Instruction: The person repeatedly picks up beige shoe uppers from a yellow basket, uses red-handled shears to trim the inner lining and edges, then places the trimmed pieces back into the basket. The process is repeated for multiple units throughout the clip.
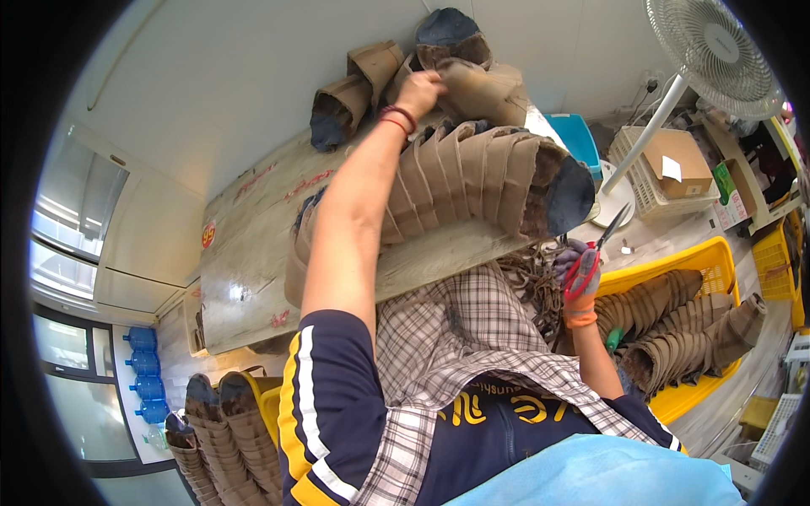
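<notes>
My bare left hand [418, 94], a red band at its wrist, reaches to the far side of the table. Its fingers are closed at the edge of a brown boot upper [485, 91], slightly blurred. In front of it lies a long nested row of brown boot uppers [464, 181] with fuzzy linings, its right end dark blue. My right hand [580, 274], in a grey and orange glove, holds red-handled scissors [595, 257], blades pointing up and away. Dark scraps [536, 287] hang beside that glove, over the checked apron [456, 316] on my lap.
More boot uppers [346, 105] stand against the wall on the worn table [253, 287]. A yellow crate [717, 261] with nested uppers is at my right; more stacks [245, 422] stand at lower left. A white fan [717, 51], blue bin [576, 139] and cardboard box [679, 160] stand far right.
</notes>
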`<state>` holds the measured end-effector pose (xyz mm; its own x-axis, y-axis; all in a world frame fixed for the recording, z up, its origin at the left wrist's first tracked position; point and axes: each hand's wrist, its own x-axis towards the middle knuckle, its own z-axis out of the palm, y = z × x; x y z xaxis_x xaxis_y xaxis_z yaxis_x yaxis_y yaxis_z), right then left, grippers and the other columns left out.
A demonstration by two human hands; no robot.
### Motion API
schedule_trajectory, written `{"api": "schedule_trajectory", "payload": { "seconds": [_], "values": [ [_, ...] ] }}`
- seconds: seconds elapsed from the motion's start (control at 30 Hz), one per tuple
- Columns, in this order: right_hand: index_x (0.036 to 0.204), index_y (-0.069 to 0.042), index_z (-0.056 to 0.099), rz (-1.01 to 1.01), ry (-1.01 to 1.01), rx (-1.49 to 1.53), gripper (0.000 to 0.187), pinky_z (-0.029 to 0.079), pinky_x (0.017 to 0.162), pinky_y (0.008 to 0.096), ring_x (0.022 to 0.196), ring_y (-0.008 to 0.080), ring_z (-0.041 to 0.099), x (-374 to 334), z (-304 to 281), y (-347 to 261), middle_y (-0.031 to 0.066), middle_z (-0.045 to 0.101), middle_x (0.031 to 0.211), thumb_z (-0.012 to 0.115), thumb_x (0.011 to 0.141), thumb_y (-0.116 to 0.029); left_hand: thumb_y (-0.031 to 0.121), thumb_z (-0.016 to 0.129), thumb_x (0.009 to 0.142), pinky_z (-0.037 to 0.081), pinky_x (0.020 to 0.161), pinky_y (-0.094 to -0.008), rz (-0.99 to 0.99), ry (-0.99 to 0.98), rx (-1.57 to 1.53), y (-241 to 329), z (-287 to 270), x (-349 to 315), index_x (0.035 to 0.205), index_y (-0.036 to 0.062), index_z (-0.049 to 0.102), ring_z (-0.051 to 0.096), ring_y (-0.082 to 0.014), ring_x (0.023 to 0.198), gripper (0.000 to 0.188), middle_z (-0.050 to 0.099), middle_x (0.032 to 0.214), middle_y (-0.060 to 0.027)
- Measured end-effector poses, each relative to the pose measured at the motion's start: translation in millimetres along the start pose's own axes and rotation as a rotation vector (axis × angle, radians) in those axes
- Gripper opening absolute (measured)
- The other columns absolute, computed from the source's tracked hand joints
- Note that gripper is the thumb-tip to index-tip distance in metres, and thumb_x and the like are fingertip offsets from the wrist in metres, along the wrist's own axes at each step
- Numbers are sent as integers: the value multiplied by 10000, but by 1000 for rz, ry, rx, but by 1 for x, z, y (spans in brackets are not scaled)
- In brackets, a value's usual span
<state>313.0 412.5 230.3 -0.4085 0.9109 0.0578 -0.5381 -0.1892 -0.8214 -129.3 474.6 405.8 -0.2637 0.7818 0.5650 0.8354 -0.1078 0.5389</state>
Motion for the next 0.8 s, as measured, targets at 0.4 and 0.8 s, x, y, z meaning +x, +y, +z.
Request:
{"api": "schedule_trajectory", "payload": {
  "seconds": [0.4,0.8],
  "values": [
    [1140,15,542,-120,-296,-321,435,337,515,189,585,54,430,-55,30,-63,-25,469,732,461,947,-366,197,479,946,357,1006,-492,-570,134,-1392,126,-229,-259,1257,26,464,475,-291,1170,354,519,1263,-123],
    [970,-114,620,-459,-1041,-1526,285,498,646,364,764,281,630,-112,133,-67,83,647,829,646,795,-336,197,535,911,263,1056,-503,-1165,531,-1700,176,-97,-551,1314,42,426,397,-294,1244,445,454,1347,-120]
  ]
}}
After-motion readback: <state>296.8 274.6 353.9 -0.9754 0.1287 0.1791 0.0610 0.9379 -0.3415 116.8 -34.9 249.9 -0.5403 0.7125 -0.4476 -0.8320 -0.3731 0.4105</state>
